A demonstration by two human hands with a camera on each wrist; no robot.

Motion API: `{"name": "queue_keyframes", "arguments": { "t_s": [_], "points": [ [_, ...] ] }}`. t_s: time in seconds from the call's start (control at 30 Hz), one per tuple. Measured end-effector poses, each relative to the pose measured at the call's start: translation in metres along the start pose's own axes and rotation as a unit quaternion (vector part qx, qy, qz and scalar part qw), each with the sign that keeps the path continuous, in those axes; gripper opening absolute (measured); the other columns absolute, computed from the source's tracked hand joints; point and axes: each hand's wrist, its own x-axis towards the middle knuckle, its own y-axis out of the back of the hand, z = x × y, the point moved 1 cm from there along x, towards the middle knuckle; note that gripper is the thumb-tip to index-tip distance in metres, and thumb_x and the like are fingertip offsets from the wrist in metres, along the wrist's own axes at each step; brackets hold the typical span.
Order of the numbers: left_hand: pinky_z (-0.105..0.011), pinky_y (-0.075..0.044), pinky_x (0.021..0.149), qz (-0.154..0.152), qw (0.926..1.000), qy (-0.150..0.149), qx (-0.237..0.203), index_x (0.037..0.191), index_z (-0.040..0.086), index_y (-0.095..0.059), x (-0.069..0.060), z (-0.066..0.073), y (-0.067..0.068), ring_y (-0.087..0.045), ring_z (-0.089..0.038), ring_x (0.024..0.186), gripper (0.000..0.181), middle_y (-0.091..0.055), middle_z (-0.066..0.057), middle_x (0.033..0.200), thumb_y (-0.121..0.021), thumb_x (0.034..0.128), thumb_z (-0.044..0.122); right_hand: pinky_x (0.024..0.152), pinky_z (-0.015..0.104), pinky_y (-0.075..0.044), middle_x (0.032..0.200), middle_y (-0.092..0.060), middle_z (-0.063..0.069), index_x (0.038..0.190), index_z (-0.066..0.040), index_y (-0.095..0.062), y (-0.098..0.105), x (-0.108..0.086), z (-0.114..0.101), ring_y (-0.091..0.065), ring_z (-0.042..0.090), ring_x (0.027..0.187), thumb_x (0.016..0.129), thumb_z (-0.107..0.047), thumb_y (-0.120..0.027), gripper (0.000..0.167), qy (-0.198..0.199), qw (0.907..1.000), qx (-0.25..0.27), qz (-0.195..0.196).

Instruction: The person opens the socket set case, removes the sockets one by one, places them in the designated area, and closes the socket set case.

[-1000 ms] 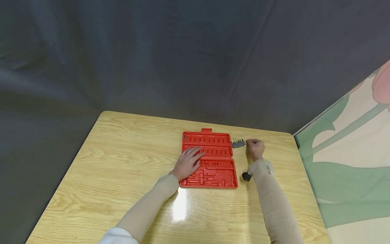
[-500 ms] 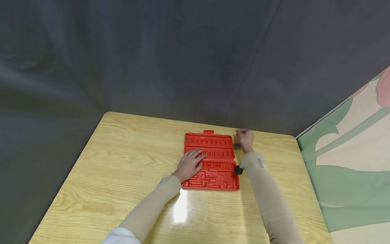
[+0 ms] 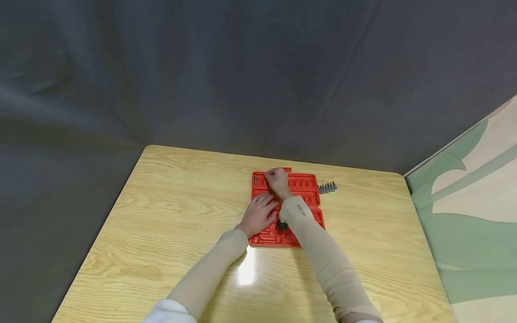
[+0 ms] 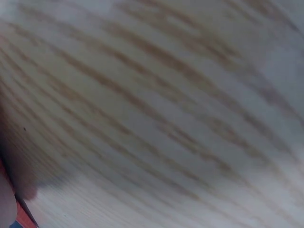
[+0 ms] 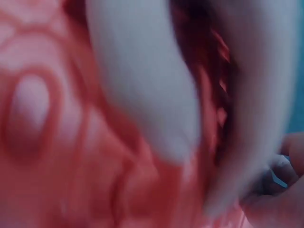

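A red moulded tool case (image 3: 262, 244) lies open flat on the wooden table. My left hand (image 3: 258, 215) rests on its left part, fingers spread. My right hand (image 3: 278, 180) is over the upper row of slots, fingers bent in a pinch on what appears to be a small bit socket, hidden by the fingers. One grey bit socket (image 3: 255, 180) sits in the leftmost upper slot. In the right wrist view a finger (image 5: 152, 90) and another digit bend down over red plastic, with part of the left hand (image 5: 280, 199) at lower right.
Several grey bit sockets (image 3: 327, 187) stand in a row on the table, right of the case. A black device (image 3: 281, 225) is at the right wrist, above the case's lower half. Wood grain of the table (image 4: 142, 109) fills the left wrist view. A dark curtain (image 3: 242, 80) hangs behind.
My right hand has moved left from the right end of the bit socket row to the case's upper slots. My left hand stays on the case. The head view has shifted slightly.
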Motion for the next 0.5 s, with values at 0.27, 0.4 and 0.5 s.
{"name": "queue_keyframes", "arguments": {
  "t_s": [0.27,0.4,0.5],
  "points": [
    [-0.037,-0.030,0.109,-0.011,0.9978,-0.015,0.063,0.110,0.014,-0.068,-0.005,0.009,-0.001,-0.048,-0.022,0.122,0.028,-0.059,-0.004,0.125,-0.068,0.0854,0.028,0.072,0.036,-0.055,0.087,-0.072,0.012,0.092,0.000,-0.076,-0.023,-0.011,-0.003,-0.067,0.025,0.080,0.092,-0.010,-0.064,0.016,-0.012,0.9984,-0.035,0.042],
    [-0.036,-0.032,0.107,-0.014,0.9950,-0.013,0.098,0.101,0.015,-0.071,-0.005,0.011,0.001,-0.050,-0.022,0.115,0.020,-0.063,-0.002,0.115,-0.068,0.0844,0.025,0.088,0.036,-0.048,0.089,-0.073,0.010,0.092,-0.002,-0.078,-0.026,-0.015,-0.005,-0.062,0.030,0.093,0.092,-0.012,-0.064,0.017,-0.004,0.9974,-0.031,0.065],
    [-0.036,-0.033,0.106,-0.025,0.9934,-0.013,0.111,0.093,0.017,-0.072,-0.002,0.012,0.002,-0.051,-0.021,0.111,0.011,-0.064,-0.001,0.108,-0.065,0.0863,0.022,0.096,0.040,-0.038,0.088,-0.073,0.010,0.087,-0.003,-0.078,-0.027,-0.017,-0.003,-0.056,0.033,0.098,0.092,-0.010,-0.063,0.018,0.008,0.9955,-0.031,0.089]
  ]
}}
